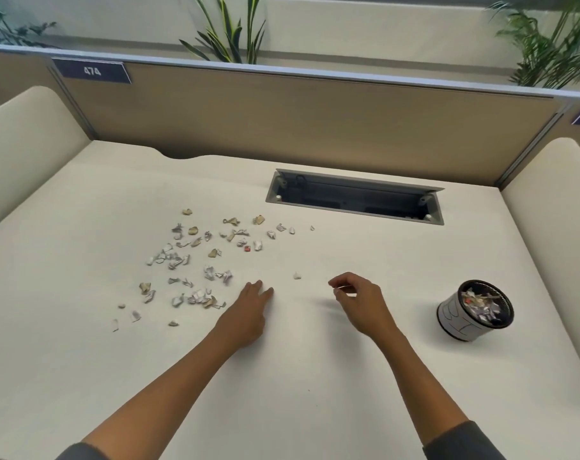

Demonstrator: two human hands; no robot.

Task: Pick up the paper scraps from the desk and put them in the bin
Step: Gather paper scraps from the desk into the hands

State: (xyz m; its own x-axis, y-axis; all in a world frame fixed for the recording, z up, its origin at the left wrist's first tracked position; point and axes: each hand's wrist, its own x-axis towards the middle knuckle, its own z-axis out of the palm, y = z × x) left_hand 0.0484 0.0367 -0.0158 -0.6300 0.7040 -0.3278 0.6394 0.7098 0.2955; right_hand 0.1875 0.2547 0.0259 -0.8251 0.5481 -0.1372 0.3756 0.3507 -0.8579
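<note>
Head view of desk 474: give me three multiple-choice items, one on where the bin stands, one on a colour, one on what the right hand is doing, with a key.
1. Where does the bin stand on the desk?
A. right of both hands
B. between the hands
C. among the scattered paper scraps

2. What colour is the one odd scrap among the white and tan paper scraps?
A. blue
B. red
C. green

3. What is the right hand doing?
A. lying flat, fingers spread
B. gripping the bin
C. fingers curled, pinching something small and pale

Key: 1 A, the bin stands right of the right hand, while the left hand lies beside the scraps. 2 B, a red scrap shows. 3 C, thumb and fingers meet on a pale bit.
</note>
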